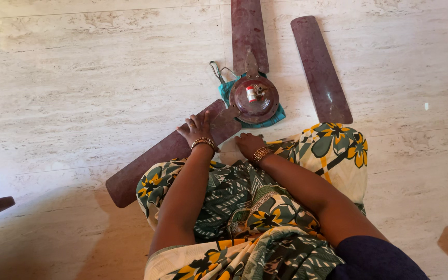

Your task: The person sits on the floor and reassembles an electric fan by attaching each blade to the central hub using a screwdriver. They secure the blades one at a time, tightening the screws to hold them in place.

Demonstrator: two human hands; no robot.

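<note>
Pale veined stone floor [79, 78] with thin tile joints; daylight glare at upper left, perhaps a window

Your floor [79, 78] looks like polished stone tile, pretty glossy. The fan blades [320, 67] look like painted metal, maroon, dull and a bit speckled. The motor housing [254, 99] has more shine. Under it, a teal cloth [278, 115], soft and matt.

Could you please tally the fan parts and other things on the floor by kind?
Fan blades: 3
Motor hub: 1
Teal cloth: 1
Total: 5
The left hand rests flat on one blade.
</note>
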